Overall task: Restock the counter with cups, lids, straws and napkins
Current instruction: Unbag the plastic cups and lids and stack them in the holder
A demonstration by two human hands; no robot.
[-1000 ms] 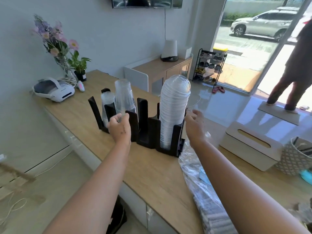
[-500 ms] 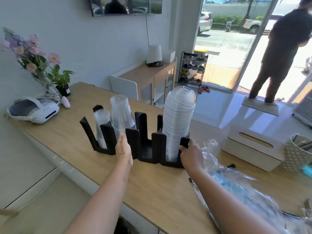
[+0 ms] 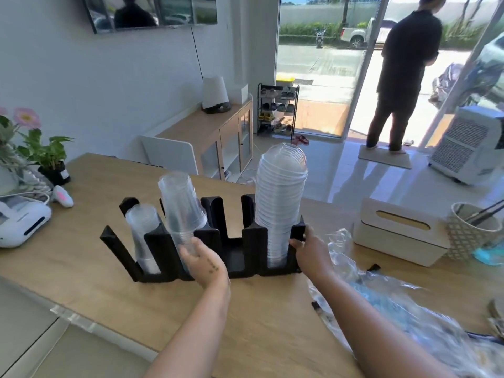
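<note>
Black rack stands upright. Leftmost slot: short cup stack, clear, rims down; next slot: taller cup stack, top leaning left. Right slot: tall dome-lid stack, clear.

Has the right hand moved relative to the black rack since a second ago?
Yes. The right hand went down, from beside the middle of the lid stack to the right end of the rack, which it holds.

In the organizer, cups stand left of lids; tissue box lies right.
</note>
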